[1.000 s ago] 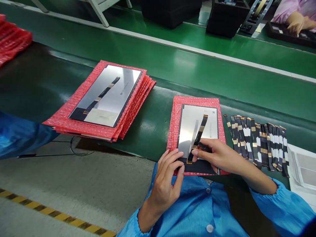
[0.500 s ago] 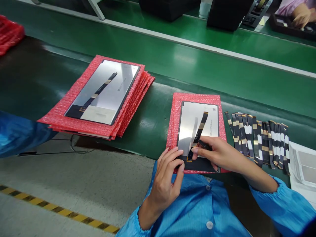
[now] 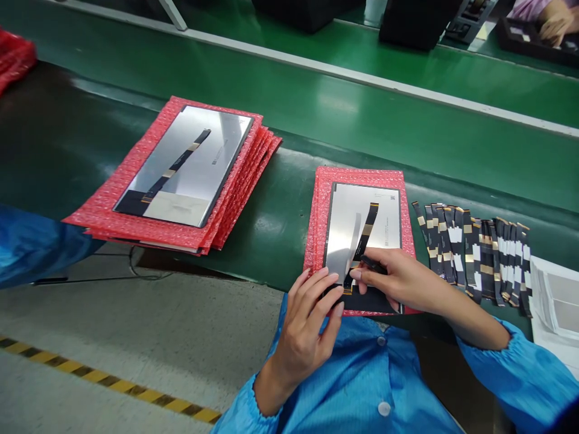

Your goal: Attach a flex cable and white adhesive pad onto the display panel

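A silver display panel point(image 3: 384, 214) lies on red bubble wrap point(image 3: 321, 199) at the near edge of the green bench. A black flex cable point(image 3: 367, 226) with gold patches runs slanted across the panel. My right hand point(image 3: 398, 280) holds a small black tool pinched against the cable's lower end. My left hand point(image 3: 310, 313) rests its fingertips on the panel's near left corner, fingers apart.
A stack of red bubble-wrap sheets point(image 3: 108, 205) with another panel point(image 3: 190, 163) on top lies to the left. Several loose flex cables point(image 3: 474, 256) are fanned out to the right, beside white paper point(image 3: 554, 307). Another person's hands point(image 3: 554, 24) work at the far right.
The view has drifted slightly. My left fingers have lifted a little off the panel's near edge. My right hand stays on the cable's lower end.
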Action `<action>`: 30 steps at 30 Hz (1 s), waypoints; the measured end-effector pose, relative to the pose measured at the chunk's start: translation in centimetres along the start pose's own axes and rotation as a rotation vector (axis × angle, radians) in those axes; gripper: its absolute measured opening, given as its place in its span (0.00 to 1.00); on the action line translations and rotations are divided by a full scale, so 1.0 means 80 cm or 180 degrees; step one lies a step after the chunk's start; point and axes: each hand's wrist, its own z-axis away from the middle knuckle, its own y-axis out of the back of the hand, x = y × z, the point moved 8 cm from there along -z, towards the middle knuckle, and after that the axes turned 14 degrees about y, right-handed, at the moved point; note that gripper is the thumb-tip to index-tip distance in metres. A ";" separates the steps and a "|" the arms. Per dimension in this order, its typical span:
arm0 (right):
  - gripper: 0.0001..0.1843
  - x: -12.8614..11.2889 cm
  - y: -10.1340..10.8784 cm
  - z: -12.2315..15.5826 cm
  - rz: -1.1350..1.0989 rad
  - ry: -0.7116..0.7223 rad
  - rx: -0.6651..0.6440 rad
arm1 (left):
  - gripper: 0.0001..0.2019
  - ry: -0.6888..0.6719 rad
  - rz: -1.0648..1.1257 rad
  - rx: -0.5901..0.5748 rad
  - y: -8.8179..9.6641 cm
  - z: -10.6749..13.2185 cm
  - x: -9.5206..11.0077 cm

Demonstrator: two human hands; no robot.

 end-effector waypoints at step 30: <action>0.07 0.001 -0.002 0.000 0.0117 -0.0127 -0.0035 | 0.23 -0.0843 -0.1165 0.0318 -0.014 0.023 0.005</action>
